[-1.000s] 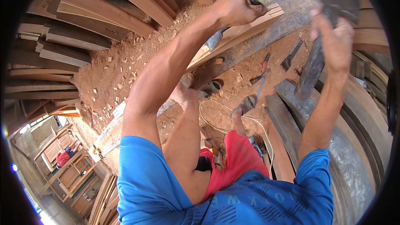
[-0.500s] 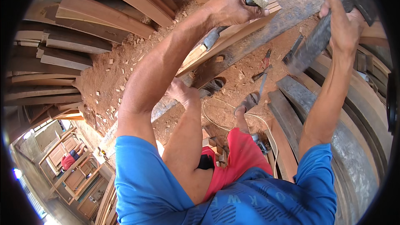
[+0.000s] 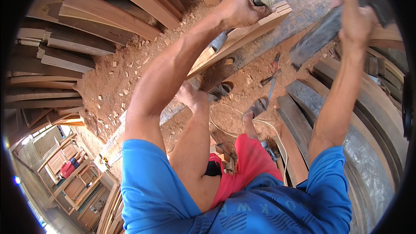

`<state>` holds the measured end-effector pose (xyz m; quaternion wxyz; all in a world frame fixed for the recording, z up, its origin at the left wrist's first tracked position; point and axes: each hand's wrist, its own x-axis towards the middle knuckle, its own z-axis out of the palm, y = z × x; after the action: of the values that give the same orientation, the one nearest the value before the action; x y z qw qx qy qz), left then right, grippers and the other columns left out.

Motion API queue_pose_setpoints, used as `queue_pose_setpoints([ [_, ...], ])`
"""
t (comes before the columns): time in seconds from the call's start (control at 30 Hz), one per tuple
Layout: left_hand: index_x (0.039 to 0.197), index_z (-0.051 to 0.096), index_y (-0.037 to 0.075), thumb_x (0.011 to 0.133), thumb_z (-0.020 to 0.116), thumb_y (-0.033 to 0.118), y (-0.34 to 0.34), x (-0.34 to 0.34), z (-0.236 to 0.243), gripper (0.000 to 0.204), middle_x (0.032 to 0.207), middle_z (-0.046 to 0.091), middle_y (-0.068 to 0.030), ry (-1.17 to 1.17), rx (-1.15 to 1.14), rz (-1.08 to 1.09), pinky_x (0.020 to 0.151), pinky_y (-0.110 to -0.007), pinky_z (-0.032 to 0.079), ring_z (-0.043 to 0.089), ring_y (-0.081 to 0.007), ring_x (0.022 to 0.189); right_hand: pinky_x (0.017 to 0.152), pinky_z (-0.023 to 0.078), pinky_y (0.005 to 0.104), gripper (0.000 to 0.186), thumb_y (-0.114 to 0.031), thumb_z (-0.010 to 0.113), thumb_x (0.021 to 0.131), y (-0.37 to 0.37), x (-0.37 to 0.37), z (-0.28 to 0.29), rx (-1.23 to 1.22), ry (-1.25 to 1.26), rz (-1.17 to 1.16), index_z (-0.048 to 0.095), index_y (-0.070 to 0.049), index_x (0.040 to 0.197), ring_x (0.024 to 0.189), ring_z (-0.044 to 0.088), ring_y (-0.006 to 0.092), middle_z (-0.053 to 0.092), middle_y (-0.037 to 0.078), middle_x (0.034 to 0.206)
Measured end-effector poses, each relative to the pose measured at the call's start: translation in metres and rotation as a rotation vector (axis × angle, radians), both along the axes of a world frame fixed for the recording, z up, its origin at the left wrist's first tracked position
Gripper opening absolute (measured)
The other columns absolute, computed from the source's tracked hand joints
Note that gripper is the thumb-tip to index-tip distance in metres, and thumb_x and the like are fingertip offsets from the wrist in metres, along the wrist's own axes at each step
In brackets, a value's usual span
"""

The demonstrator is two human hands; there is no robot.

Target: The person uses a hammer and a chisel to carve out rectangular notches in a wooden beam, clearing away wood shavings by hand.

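Observation:
My left hand (image 3: 242, 8) is wrapped round the handle of a chisel (image 3: 220, 41), whose pale, battered end shows above the fist. The metal blade points down onto a light wooden board (image 3: 247, 39) with grooves at its far end. That board lies along a worn, stained plank (image 3: 299, 17). On the right, my right hand (image 3: 357, 21) is raised and closed round a dark, block-shaped mallet (image 3: 316, 34), apart from the chisel. The mallet is smeared by motion, and its full shape is hard to make out.
Stacked timber (image 3: 76, 50) lines the left, and curved beams (image 3: 359, 143) lie at the right. Pliers (image 3: 275, 63), another long metal tool (image 3: 271, 86), a pale cord (image 3: 284, 143) and wood chips lie on the dusty floor. Another person (image 3: 68, 168) is far off at lower left.
The mallet in my right hand has swung slightly up and stays blurred. My left hand and the chisel have shifted a little to the left.

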<state>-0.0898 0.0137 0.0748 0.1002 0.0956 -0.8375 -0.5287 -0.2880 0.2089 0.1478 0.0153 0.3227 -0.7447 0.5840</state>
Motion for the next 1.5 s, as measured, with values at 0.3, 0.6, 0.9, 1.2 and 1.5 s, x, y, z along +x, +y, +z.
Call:
queue_pose_setpoints([
  [0.3, 0.106, 0.071, 0.005, 0.094, 0.079, 0.026, -0.001, 0.017, 0.005, 0.026, 0.091, 0.073, -0.0017, -0.034, -0.107, 0.048, 0.078, -0.031, 0.054, 0.062, -0.01, 0.083, 0.057, 0.043, 0.0325, 0.042, -0.04, 0.074, 0.088, -0.01, 0.049, 0.002, 0.307, -0.108, 0.152, 0.065, -0.003, 0.071, 0.058, 0.056, 0.0121, 0.061, 0.003, 0.061],
  [0.6, 0.104, 0.07, 0.005, 0.093, 0.079, 0.026, 0.009, 0.021, 0.005, 0.025, 0.086, 0.072, -0.003, 0.098, -0.21, 0.013, 0.076, -0.033, 0.056, 0.066, -0.0137, 0.082, 0.051, 0.047, 0.0302, 0.023, -0.024, 0.07, 0.092, 0.001, 0.077, -0.032, 0.395, 0.301, 0.448, 0.07, -0.002, 0.093, 0.057, 0.058, 0.0065, 0.067, 0.003, 0.077],
  [0.9, 0.089, 0.063, 0.006, 0.095, 0.076, 0.014, -0.014, 0.016, 0.061, 0.016, 0.078, 0.063, 0.0053, 0.29, 0.207, 0.234, 0.062, -0.024, 0.047, 0.057, -0.004, 0.074, 0.054, 0.046, 0.0251, 0.01, -0.003, 0.071, 0.091, 0.037, 0.096, 0.003, 0.082, -0.442, 0.231, 0.065, 0.002, 0.098, 0.06, 0.056, 0.0088, 0.064, 0.004, 0.081],
  [1.2, 0.094, 0.064, 0.004, 0.096, 0.074, 0.012, 0.001, -0.017, 0.061, 0.012, 0.079, 0.065, 0.0035, 0.254, 0.245, 0.169, 0.067, -0.025, 0.051, 0.06, -0.0058, 0.076, 0.058, 0.047, 0.0276, 0.013, -0.002, 0.071, 0.092, 0.053, 0.089, 0.048, -0.135, -0.334, 0.192, 0.067, 0.001, 0.104, 0.06, 0.056, 0.012, 0.066, 0.006, 0.084],
  [1.5, 0.095, 0.067, 0.005, 0.093, 0.077, 0.017, -0.004, 0.0, 0.041, 0.015, 0.079, 0.067, 0.001, 0.126, 0.114, 0.187, 0.07, -0.029, 0.053, 0.062, -0.0099, 0.077, 0.061, 0.047, 0.0278, 0.014, -0.006, 0.068, 0.096, 0.053, 0.078, 0.063, -0.188, -0.293, 0.278, 0.065, 0.002, 0.107, 0.064, 0.054, 0.0123, 0.061, 0.006, 0.082],
])
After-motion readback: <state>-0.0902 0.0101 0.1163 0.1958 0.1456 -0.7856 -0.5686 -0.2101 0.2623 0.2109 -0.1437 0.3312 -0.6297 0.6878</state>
